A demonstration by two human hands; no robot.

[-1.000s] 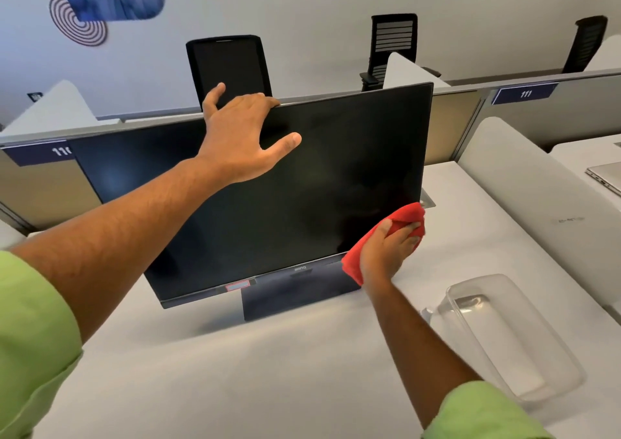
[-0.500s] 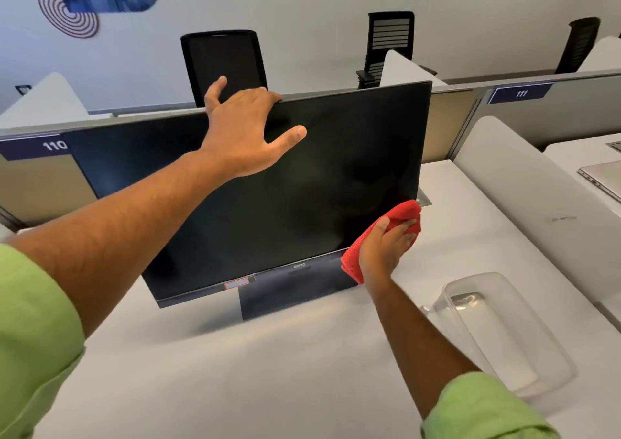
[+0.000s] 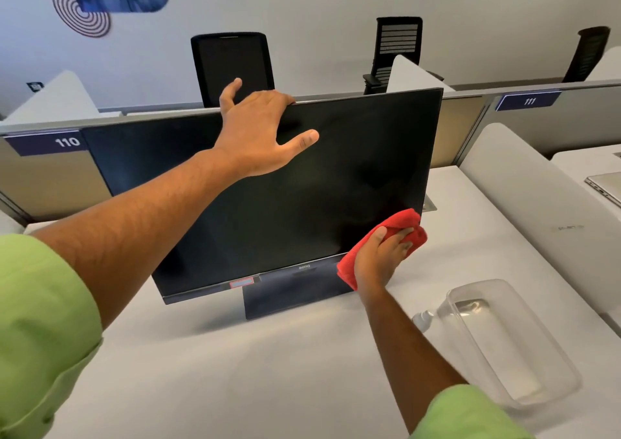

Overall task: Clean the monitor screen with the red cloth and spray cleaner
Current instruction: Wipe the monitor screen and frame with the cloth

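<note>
The monitor (image 3: 302,186) stands mid-frame on the white table (image 3: 235,371), long axis running left to right, screen tilted back. The left hand (image 3: 258,129) grasps its top edge. The right hand (image 3: 381,258) clutches the red cloth (image 3: 400,223) against the screen's lower right corner. A clear tray (image 3: 510,344) lies at lower right, bare table in front.

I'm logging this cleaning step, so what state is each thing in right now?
monitor: upright on its stand, screen dark.
red cloth: bunched, against the screen's lower right corner.
right hand: grips the cloth.
left hand: fingers hooked over the monitor's top edge, thumb on the screen.
clear plastic tub: lying on the desk, nothing visible inside.
</note>
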